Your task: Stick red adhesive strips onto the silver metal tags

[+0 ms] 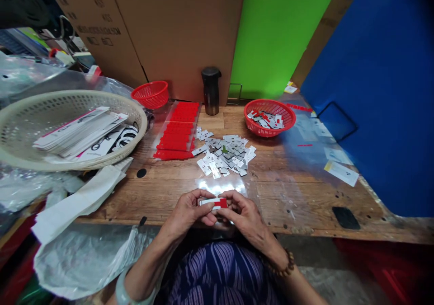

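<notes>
Near the table's front edge, my left hand (191,211) and my right hand (242,212) pinch the two ends of a small white card with a red piece (222,203) on it. The red part lies at the right end, by my right fingers and my left thumb. Just beyond my hands is a loose pile of small grey and white cards (228,153). Left of the pile lie sheets of red pieces (178,129) on clear plastic. A red basket (249,123) at the back right holds cards that have red parts.
On the left stands a large cream basket (20,162) with printed cards and black rings. A smaller red basket (149,95) and a dark tumbler (211,92) are at the back. Cardboard (183,34), green and blue panels (383,101) border the wooden table (271,201).
</notes>
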`<control>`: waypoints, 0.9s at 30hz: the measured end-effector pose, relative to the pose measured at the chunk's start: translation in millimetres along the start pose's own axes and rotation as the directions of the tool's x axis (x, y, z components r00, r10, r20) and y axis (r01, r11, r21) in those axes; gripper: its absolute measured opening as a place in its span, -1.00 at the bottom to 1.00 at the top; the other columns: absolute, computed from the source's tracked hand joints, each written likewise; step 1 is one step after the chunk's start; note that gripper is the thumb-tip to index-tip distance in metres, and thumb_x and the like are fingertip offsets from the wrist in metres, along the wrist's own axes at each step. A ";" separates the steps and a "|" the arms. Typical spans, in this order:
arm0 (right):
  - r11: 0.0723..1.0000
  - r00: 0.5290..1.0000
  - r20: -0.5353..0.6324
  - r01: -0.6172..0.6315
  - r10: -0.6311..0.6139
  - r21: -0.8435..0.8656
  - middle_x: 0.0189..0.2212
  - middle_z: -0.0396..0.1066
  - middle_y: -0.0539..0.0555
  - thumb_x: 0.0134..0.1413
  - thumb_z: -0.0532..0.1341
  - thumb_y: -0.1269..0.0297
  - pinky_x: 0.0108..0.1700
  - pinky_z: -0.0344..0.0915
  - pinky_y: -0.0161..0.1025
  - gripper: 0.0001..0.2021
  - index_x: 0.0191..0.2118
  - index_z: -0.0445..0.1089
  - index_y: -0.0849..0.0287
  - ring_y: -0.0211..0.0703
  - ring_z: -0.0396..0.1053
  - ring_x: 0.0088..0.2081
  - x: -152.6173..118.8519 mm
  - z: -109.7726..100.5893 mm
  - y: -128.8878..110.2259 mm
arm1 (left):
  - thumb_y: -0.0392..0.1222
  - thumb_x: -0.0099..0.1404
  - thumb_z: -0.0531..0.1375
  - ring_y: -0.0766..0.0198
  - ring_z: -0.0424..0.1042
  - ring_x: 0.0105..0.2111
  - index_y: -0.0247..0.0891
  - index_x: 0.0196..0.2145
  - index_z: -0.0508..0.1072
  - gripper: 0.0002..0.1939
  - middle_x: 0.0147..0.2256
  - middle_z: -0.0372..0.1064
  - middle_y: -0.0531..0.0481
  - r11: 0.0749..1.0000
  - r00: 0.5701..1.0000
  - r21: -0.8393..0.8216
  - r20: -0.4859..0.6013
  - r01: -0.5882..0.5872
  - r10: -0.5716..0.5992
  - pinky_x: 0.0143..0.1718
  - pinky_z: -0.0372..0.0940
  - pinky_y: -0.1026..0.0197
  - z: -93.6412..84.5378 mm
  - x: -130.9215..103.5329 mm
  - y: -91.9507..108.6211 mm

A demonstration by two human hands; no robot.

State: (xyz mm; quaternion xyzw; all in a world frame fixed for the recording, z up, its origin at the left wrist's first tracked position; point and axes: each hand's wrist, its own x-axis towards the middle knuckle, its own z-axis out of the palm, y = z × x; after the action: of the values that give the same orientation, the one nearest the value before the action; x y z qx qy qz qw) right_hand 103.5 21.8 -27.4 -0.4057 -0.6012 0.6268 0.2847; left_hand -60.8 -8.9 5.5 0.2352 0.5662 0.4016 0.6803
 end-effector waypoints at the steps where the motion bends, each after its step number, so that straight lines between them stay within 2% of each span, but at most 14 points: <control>1: 0.998 0.999 0.006 0.034 -0.033 -0.058 -0.49 0.33 -0.07 0.03 0.23 0.24 -0.42 0.18 -0.38 -0.81 -0.20 0.37 0.15 -0.33 0.26 -0.47 -1.2 -1.9 -1.8 | -0.18 -0.04 0.35 0.39 0.41 -0.67 -0.35 -0.34 0.39 -0.68 -0.63 0.44 -0.01 1.000 1.000 -0.001 0.018 -0.004 0.004 -0.59 0.29 0.41 -1.1 -0.4 0.6; 5: 0.977 0.991 0.073 0.127 -0.116 -0.173 -0.41 0.39 -0.03 0.08 0.19 0.25 -0.33 0.20 -0.35 -0.84 -0.22 0.39 0.15 -0.29 0.29 -0.41 -4.7 -6.5 -6.4 | -0.14 -0.09 0.37 0.39 0.40 -0.67 -0.37 -0.40 0.39 -0.66 -0.60 0.44 -0.02 1.000 0.998 0.016 0.059 -0.019 0.018 -0.60 0.31 0.39 -4.7 -2.1 1.4; 11: 0.981 0.988 0.110 0.121 -0.105 -0.149 -0.43 0.39 -0.02 0.06 0.21 0.22 -0.34 0.21 -0.34 -0.83 -0.22 0.41 0.15 -0.28 0.30 -0.43 -4.1 -5.8 1.6 | -0.09 -0.08 0.36 0.37 0.39 -0.68 -0.40 -0.42 0.41 -0.65 -0.61 0.42 -0.02 0.995 0.995 0.092 0.103 -0.029 0.019 -0.63 0.29 0.37 -8.6 -3.9 1.5; 14: 0.998 0.988 0.140 0.061 -0.057 -0.024 -0.41 0.38 -0.03 0.00 0.26 0.21 -0.32 0.24 -0.34 -0.75 -0.16 0.40 0.13 -0.28 0.31 -0.40 -2.9 -5.0 8.5 | -0.09 -0.07 0.35 0.37 0.40 -0.66 -0.40 -0.40 0.40 -0.65 -0.61 0.43 0.00 0.994 0.996 0.103 0.090 -0.020 0.010 -0.60 0.29 0.36 -11.1 -3.2 1.2; 18: 0.962 0.970 0.241 -0.084 0.020 0.259 -0.33 0.33 -0.04 -0.17 0.37 0.28 -0.31 0.27 -0.35 -0.43 0.03 0.23 0.07 -0.32 0.32 -0.38 -1.6 -5.0 15.0 | -0.13 -0.06 0.33 0.38 0.38 -0.67 -0.35 -0.37 0.35 -0.66 -0.65 0.41 0.05 0.995 1.000 0.105 -0.006 -0.002 0.003 -0.59 0.27 0.37 -12.1 -1.3 0.5; 20: 0.953 0.970 0.242 -0.108 0.038 0.284 -0.37 0.33 -0.03 -0.06 0.31 0.22 -0.34 0.27 -0.35 -0.55 -0.02 0.24 0.11 -0.33 0.33 -0.40 -0.4 -6.0 14.7 | -0.15 -0.05 0.31 0.40 0.37 -0.68 -0.34 -0.36 0.35 -0.69 -0.66 0.41 0.06 0.993 1.000 0.121 -0.023 0.003 0.000 -0.58 0.26 0.38 -11.3 -0.5 -0.6; 23: 0.972 0.970 0.235 -0.111 0.061 0.206 -0.53 0.34 -0.05 0.12 0.15 0.13 -0.42 0.24 -0.36 -0.76 -0.17 0.28 0.17 -0.34 0.31 -0.50 2.5 -7.2 10.8 | -0.14 -0.02 0.29 0.39 0.37 -0.68 -0.34 -0.38 0.37 -0.72 -0.65 0.40 0.06 0.988 1.000 0.155 0.011 -0.022 0.020 -0.57 0.27 0.35 -10.1 0.9 -4.3; 27: 0.979 0.957 0.263 -0.161 0.123 0.129 -0.57 0.32 -0.09 0.05 0.21 0.12 -0.50 0.20 -0.40 -0.77 -0.29 0.27 0.19 -0.37 0.29 -0.58 8.4 -10.2 7.2 | -0.09 0.03 0.24 0.37 0.36 -0.67 -0.35 -0.33 0.38 -0.70 -0.66 0.39 0.05 0.982 0.998 0.179 0.048 -0.054 0.046 -0.57 0.25 0.33 -13.0 5.0 -11.4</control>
State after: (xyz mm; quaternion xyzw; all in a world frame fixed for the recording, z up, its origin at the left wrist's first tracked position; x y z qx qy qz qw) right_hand 108.8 33.4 -35.3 -0.3421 -0.5535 0.7354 0.1891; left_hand -69.9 -13.0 -9.5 0.3186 0.5791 0.3605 0.6581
